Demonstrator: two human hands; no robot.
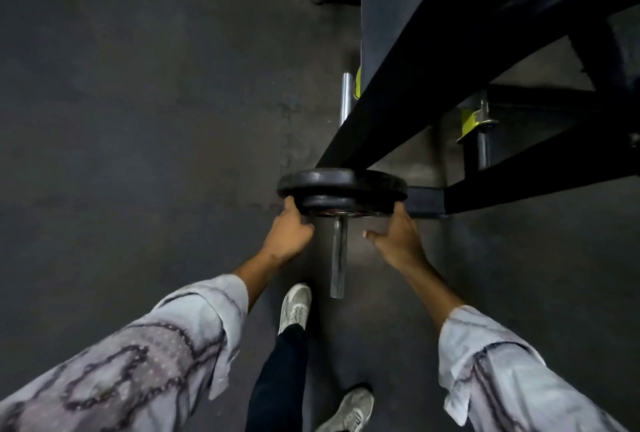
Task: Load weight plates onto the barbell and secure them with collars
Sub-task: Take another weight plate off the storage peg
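Head view. Two black weight plates sit on the barbell sleeve [338,255], a bare chrome tube that projects toward the person. The larger plate [341,180] is farther in, and the smaller plate [346,205] lies against its near face, close beside a black steel rack frame [415,78].

The left hand [289,236] curls its fingers round the left rim of the smaller plate. The right hand [398,236] presses its fingers on the right rim with the thumb spread toward the sleeve. Both grips are closed on the plate edge at opposite sides, and neither is clenched flat.

Judgement: the plates are rigid and heavy for their size. Their finish is matte and slightly pebbled, with rounded rims, so they should give fair purchase. Opposed holds at the rim, as seen here, are the sound way to slide a plate square along the bore. A tilted plate is likely to bind on the smooth, slippery sleeve.

No collar is visible on the exposed sleeve, so securing is not yet done.

The floor [138,120] is dark rubber matting, dull and scuffed. A yellow-green fitting [471,123] is mounted on the rack.
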